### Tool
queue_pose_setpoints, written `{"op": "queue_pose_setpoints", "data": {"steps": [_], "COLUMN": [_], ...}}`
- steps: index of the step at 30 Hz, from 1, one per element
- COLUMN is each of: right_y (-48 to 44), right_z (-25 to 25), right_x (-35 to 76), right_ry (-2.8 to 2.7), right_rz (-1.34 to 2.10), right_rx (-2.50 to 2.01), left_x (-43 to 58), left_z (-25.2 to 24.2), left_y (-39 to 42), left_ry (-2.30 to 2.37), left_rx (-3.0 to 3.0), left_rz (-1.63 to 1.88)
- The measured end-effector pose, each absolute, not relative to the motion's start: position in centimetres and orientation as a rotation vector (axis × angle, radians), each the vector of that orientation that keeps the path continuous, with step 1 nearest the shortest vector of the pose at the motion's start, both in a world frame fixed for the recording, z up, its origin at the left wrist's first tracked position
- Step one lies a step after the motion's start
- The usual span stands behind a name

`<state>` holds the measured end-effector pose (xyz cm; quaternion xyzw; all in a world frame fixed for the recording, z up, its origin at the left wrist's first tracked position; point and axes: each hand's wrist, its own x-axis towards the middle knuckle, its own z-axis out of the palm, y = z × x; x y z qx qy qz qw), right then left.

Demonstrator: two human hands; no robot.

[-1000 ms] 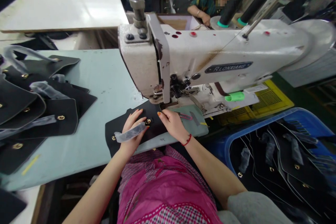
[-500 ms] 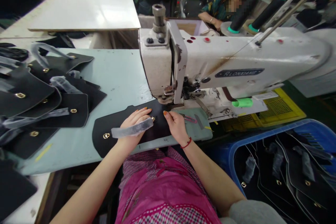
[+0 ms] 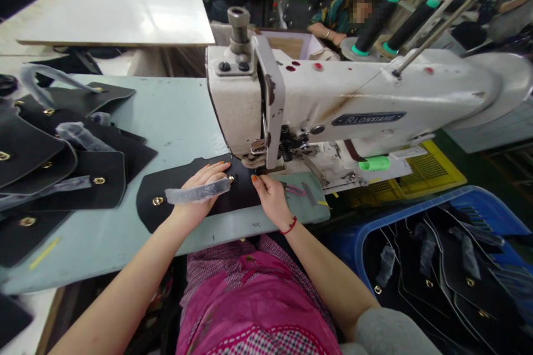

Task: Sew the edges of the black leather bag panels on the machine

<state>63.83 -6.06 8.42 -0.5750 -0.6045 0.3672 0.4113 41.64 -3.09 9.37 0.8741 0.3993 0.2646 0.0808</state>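
A black leather-like bag panel (image 3: 158,216) lies under the head of a white sewing machine (image 3: 300,94). On it are gold-coloured clasps and a handle in clear plastic wrap (image 3: 195,194). My left hand (image 3: 200,186) rests flat on the panel beneath the wrapped handle, fingers stretched toward the needle area. Close to the presser foot, my right hand (image 3: 272,197) pinches the panel's near edge between thumb and fingers. The needle tip is hidden by the machine head. Pink-handled snips (image 3: 295,189) lie just right of my right hand.
Several similar black panels (image 3: 95,177) are piled at the left of the pale green table (image 3: 175,116). More fill a blue basket (image 3: 360,238) at the lower right. A yellow crate (image 3: 437,166) stands behind it. Across the machine, a co-worker's arm (image 3: 322,32) is visible.
The whole view has shifted slightly to the right. The panel's left end has swung a little away from the table's front edge. Both hands keep nearly the same places on it.
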Motion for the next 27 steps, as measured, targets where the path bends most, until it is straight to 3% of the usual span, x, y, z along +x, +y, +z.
{"op": "queue_pose_setpoints", "data": {"steps": [7, 19, 27], "right_y": [-9.9, -8.4, -6.7], "right_z": [6.4, 7.7, 8.7], "right_x": [64.6, 64.1, 63.6], "right_ry": [-1.323, -1.189, -1.082], "right_rz": [1.292, 1.388, 1.481], "right_rx": [-1.385, -1.369, -1.302], "left_x": [41.3, 41.1, 40.2], "left_z": [9.2, 10.0, 11.1], "left_y": [-2.8, -1.3, 0.6], "left_ry": [1.137, 1.227, 1.503], "left_rx": [2.677, 2.691, 2.695], "left_rz": [0.792, 0.671, 0.232]}}
